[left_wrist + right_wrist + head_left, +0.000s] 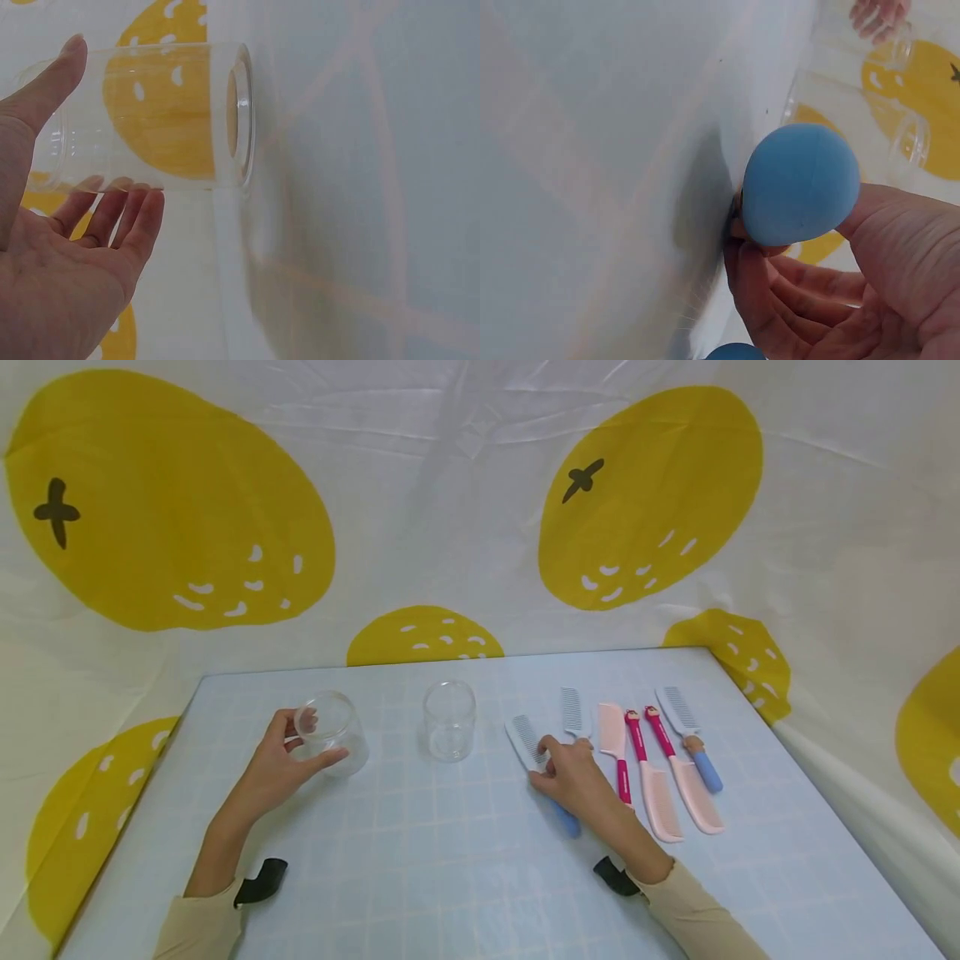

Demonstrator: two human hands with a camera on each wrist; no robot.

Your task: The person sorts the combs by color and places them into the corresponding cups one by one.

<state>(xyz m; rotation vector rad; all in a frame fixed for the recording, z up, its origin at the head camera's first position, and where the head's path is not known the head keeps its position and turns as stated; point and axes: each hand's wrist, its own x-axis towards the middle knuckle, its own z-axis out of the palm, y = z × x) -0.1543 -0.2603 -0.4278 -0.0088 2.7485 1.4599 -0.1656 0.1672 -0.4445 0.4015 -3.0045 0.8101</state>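
My left hand (pixel 272 774) holds a clear glass cup (pixel 349 753) at the left of the table, thumb on one side and fingers on the other. Seen from the left wrist, the cup's base (pixel 241 112) is close to the tabletop. Toward the right, my right hand (pixel 579 778) pinches a light blue comb (pixel 523 737) around its middle. That comb's rounded blue handle (pixel 801 184) points at the right wrist camera, and the curled fingers (pixel 761 300) hide its neck. A second clear glass cup (pixel 450 727) stands upright between the hands.
Right of my right hand lie another light blue comb (pixel 573 710), a pink comb (pixel 612 731), two more pink combs with red handles (pixel 660 806), and a blue-handled comb (pixel 705 768). A white curtain with yellow fruit shapes (pixel 172 502) hangs behind the table (pixel 420 868).
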